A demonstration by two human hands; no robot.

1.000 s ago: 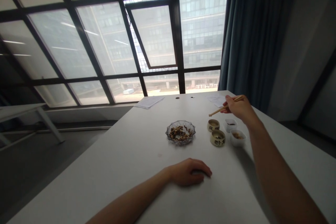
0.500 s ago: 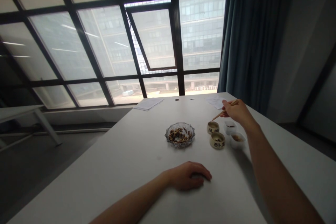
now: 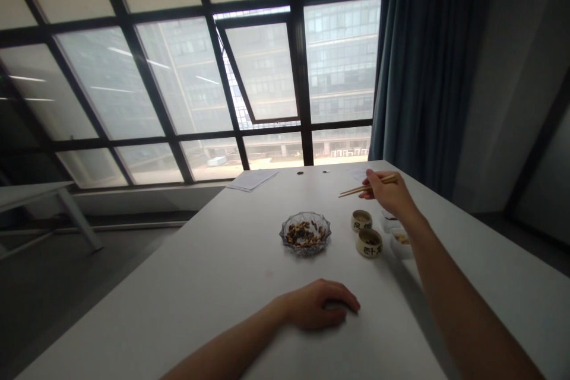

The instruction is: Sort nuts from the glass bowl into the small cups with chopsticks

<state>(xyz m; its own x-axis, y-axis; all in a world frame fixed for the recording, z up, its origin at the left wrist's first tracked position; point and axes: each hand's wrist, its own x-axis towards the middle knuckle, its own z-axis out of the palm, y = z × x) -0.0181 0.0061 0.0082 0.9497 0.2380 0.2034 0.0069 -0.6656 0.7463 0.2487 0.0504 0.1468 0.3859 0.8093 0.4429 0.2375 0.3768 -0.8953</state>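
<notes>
My right hand (image 3: 386,191) grips a pair of wooden chopsticks (image 3: 354,191), their tips pointing left above the table, a little beyond the two small ceramic cups. The farther cup (image 3: 361,224) and the nearer cup (image 3: 369,249) bear dark written characters; small dark bits lie in the nearer one. Partly behind my right forearm are two white plastic tubs, the far tub (image 3: 390,223) and the near tub (image 3: 402,248), which holds pale pieces. A glass bowl (image 3: 305,249) of mixed brown and dark pieces stands left of the cups. My left hand (image 3: 321,304) rests on the table, fingers loosely extended, holding nothing.
The white table (image 3: 200,285) runs toward a large window with one tilted pane (image 3: 262,71). Papers (image 3: 252,180) lie at its far left corner, others at the far right. A blue curtain (image 3: 427,83) hangs at right; another table (image 3: 35,191) stands at left.
My right hand has moved left, taking the chopstick tips away from the farther cup toward the left. My left hand stays resting on the table.
</notes>
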